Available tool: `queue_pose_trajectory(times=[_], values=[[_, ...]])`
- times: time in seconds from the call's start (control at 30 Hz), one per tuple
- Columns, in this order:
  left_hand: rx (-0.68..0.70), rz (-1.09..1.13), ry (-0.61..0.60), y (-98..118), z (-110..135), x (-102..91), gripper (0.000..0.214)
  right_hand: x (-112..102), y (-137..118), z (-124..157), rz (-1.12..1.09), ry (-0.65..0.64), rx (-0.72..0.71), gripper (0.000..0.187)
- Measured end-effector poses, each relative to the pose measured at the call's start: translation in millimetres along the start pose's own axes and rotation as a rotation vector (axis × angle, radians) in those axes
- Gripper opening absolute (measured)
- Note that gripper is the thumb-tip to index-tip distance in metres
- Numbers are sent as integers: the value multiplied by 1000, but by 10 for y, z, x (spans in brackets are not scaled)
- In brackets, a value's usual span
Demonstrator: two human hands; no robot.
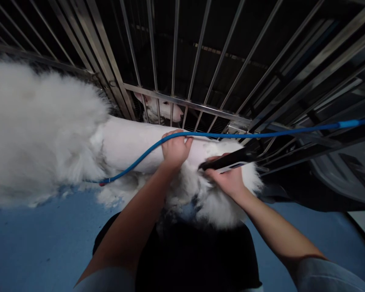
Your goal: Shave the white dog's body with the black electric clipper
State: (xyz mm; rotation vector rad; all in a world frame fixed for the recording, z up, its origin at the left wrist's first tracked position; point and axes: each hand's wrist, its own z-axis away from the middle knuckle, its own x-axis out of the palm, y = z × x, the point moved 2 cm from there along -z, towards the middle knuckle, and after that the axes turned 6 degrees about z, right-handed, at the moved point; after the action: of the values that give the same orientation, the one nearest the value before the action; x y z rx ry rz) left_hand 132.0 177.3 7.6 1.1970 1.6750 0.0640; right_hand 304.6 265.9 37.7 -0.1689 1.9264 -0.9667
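Clippers (228,160) on a white dog (130,140), where bare skin meets fur.
The right hand (231,179) grips the clippers; the left hand (174,150) rests on the bare back, fingers outstretched, under a blue leash (246,135). Behind the front edge of a cage (211,109), another dog (152,110) shows.

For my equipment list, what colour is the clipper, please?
The clipper is mostly black with a pale strip, seen in the head view.

Floor (24,243): blue, marked by a few small dark specks (48,259). Loose white fur (109,198) lies in clumps upon it, beneath the white dog (130,140). Whether the dog stands or lies there cannot be determined.
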Motion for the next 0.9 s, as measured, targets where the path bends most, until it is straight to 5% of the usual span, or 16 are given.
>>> queue_pose_trajectory(times=[0.1, 0.23, 0.3, 0.4, 0.5, 0.63, 0.8, 0.9], values=[[-4, 4, -11, 13, 2, -5, 29, 16, 26, 24, -106, 179, 49, 33], [-32, 3, -25, -3, 1, -15, 31, 172, 74, 196, -184, -5, 72, 35], [-23, 12, -63, 5, -6, -39, 33, 177, 117, 290, -248, 62, 77, 37], [104, 74, -261, 76, -5, -82, 41, 131, 185, 377, -379, 298, 91, 39], [171, 91, -423, 152, 11, -117, 58, 183, 215, 442, -396, 315, 80, 38], [140, 27, -400, 186, 12, -117, 63, 299, 190, 534, -308, 217, -120, 39], [135, -7, -377, 212, 4, -73, 64, 297, 204, 542, -213, 461, -171, 42], [126, -20, -372, 233, 6, -72, 64, 355, 199, 550, -168, 274, -137, 38]])
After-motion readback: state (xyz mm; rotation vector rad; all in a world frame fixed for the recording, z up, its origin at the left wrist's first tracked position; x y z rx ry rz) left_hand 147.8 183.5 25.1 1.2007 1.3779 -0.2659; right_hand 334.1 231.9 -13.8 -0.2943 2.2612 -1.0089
